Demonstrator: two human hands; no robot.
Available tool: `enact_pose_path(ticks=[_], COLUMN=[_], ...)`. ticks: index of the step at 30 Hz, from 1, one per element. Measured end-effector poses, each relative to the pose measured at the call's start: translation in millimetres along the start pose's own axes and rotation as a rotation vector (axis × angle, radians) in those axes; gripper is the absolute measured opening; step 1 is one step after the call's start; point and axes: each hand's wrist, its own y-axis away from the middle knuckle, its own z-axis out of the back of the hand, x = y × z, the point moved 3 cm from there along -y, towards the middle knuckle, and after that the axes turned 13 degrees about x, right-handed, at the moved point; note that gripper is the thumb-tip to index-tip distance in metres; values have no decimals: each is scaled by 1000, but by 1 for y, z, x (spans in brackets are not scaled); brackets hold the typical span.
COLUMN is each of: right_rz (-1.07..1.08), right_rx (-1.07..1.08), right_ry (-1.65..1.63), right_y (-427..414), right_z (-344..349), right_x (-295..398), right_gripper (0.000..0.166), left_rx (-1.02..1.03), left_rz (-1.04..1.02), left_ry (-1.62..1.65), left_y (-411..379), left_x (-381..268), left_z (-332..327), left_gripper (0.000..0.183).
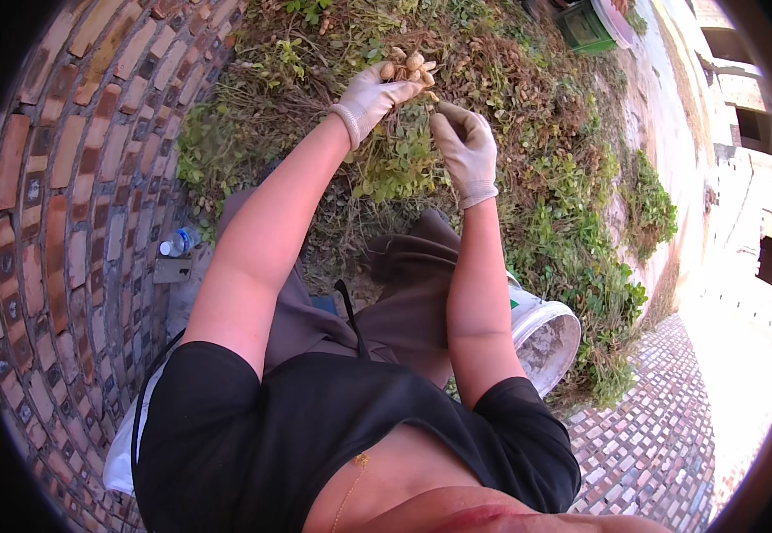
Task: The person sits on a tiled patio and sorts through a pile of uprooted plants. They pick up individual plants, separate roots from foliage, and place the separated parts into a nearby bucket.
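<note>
My left hand, in a pale knit-cuffed glove, grips a peanut plant by its root end. A cluster of tan peanut pods sticks out past the fingers, and the plant's leafy stems hang below. Close by on the right is my right hand, gloved too, its fingertips stained darker. Its thumb and fingers curl towards each other beside a small yellowish pod. Whether the fingertips pinch that pod cannot be made out. Both hands are above a heap of uprooted peanut plants.
A white plastic bucket lies tipped beside my right leg. A brick wall rises on the left, with a plastic water bottle near its foot. A green bucket stands at the far right, beyond the heap. Brick paving lies behind at right.
</note>
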Motion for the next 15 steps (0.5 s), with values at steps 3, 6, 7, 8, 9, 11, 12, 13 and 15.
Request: enact_pose_path(ticks=[3,6,7,8,9,11,12,13,15], right_rz=[-10,-29,-47,-52,-57,-84,-94,-109,-135], right_rx=[-112,-116,-124,-134,-148,-174,-179,-128,-17], right_ry=[-392,-417,-362,-319,-274,-193,-156,-287,-547], right_y=[-3,-7,-8,-8,-9,-12,-12,-12,-7], right_z=[6,-8,-9,-12,-12,-6,-6,-7,-10], right_x=[-8,-4,-6,-7,-9,-22,-19,-16,-1], right_gripper=[31,43,43,40,38,32,29,28,24], left_rx=[60,93,107,121,138,111,98,85,125], left_rz=[50,85,120,154,187,255,266,277,200], left_ry=[-30,-337,-380,-423,-465,-493,-586,-678,-628], left_y=[5,7,8,9,9,11,11,11,3], left_x=[0,8,15,21,21,19,17,16,33], left_z=[-12,-16,-15,-14,-19,-27,-28,-27,-9], left_gripper=[25,20,19,19,19,17,19,20,27])
